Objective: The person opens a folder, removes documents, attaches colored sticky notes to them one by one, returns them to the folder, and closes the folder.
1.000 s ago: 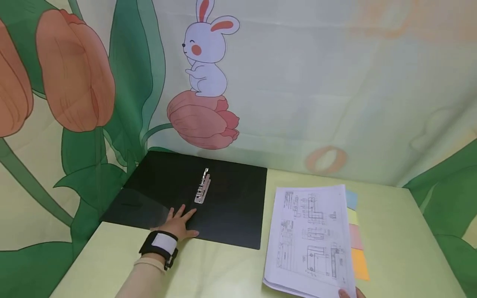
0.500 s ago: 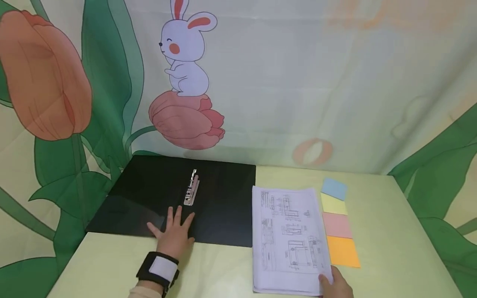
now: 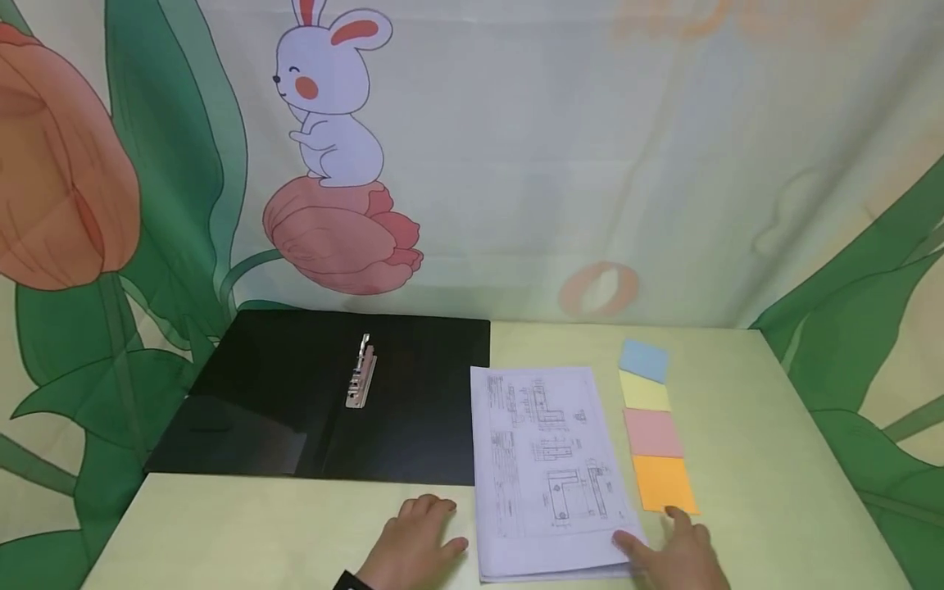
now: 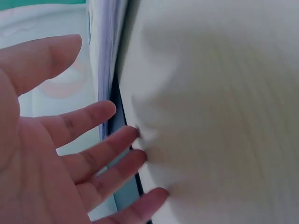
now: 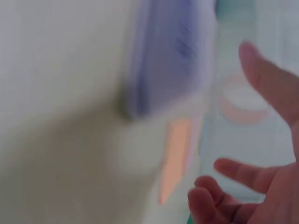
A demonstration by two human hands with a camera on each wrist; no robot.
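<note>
A stack of printed drawing sheets (image 3: 546, 475) lies on the table, its upper left corner overlapping the right edge of an open black folder (image 3: 420, 410). My left hand (image 3: 413, 541) is just left of the stack; the left wrist view shows its fingers spread beside the sheets' edge (image 4: 107, 51), holding nothing. By the stack's lower right corner is my right hand (image 3: 678, 557), thumb at the paper's edge in the head view and fingertips near an orange sticky note (image 3: 664, 483). The right wrist view shows this hand spread, with a gap to the blurred stack (image 5: 168, 60).
Pink (image 3: 653, 433), yellow (image 3: 644, 391) and blue (image 3: 644, 359) sticky notes continue the row up from the orange one. A metal clip (image 3: 360, 377) stands up from the folder. A printed curtain (image 3: 501, 164) hangs behind the pale table (image 3: 767, 459).
My left hand has left the folder and moved right to the stack. The stack has slid left, uncovering the sticky notes. My right hand has loosened from the stack's corner.
</note>
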